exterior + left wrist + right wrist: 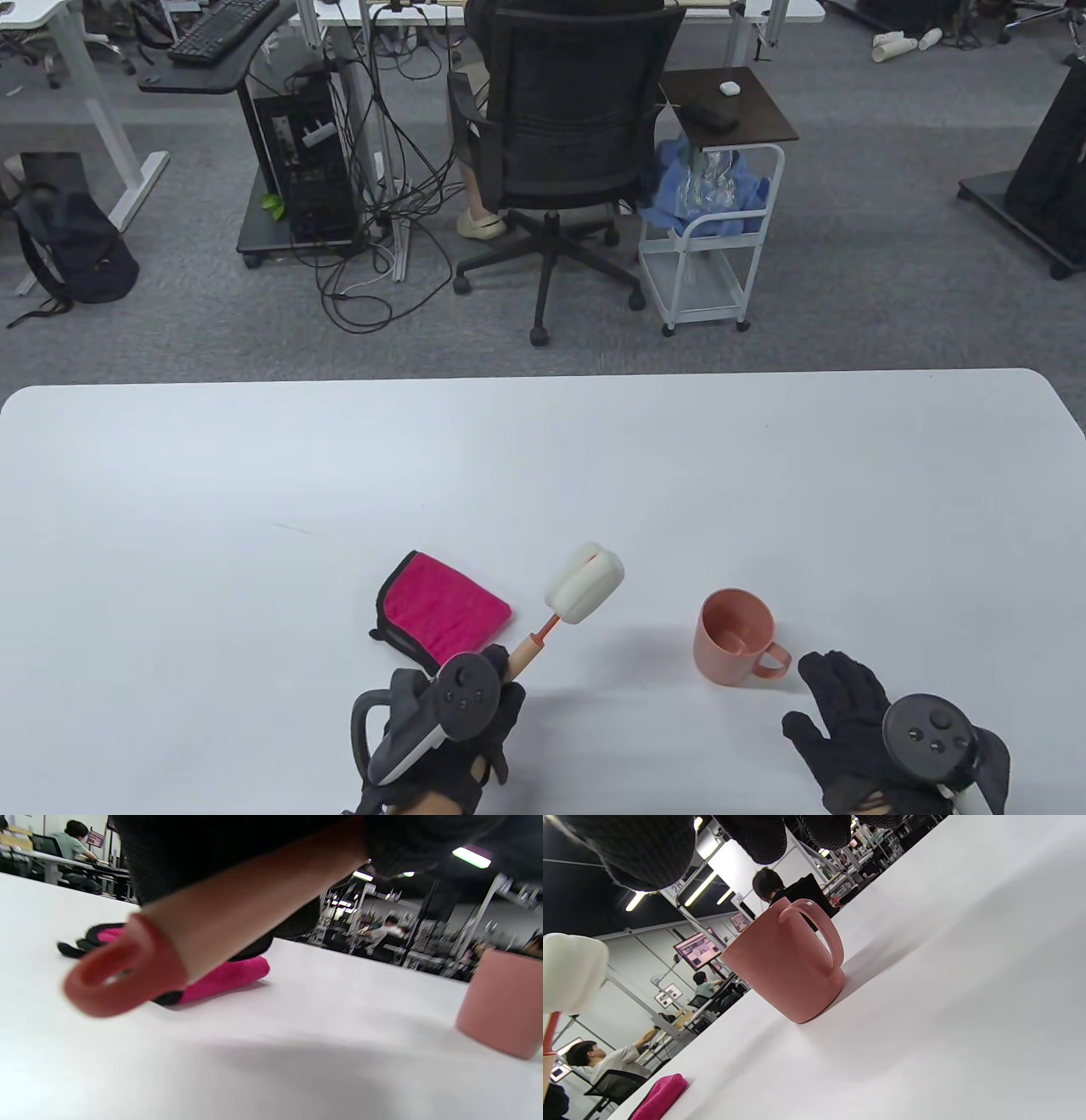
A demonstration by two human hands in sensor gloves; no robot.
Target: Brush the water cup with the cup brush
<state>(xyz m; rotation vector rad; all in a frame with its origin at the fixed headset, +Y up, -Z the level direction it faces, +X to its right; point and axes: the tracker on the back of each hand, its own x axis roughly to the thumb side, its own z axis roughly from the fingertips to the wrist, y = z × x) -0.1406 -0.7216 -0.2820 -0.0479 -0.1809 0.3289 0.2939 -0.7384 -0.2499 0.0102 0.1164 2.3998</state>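
A pink water cup (pixel 735 637) stands upright on the white table (pixel 543 475), handle toward my right hand; it also shows in the right wrist view (pixel 787 967) and the left wrist view (pixel 502 1003). My left hand (pixel 458 722) grips the wooden handle of the cup brush (pixel 567 601), lifted off the table, its white sponge head (pixel 584 583) pointing up and right. The handle's pink loop end (pixel 123 971) shows in the left wrist view. My right hand (pixel 848 713) is open, fingers spread, just right of the cup's handle and not touching it.
A magenta cloth with black trim (pixel 441 613) lies on the table just left of the brush head, also in the left wrist view (pixel 220 978). Beyond the table's far edge stand an office chair (pixel 564 153) and a white cart (pixel 721 195).
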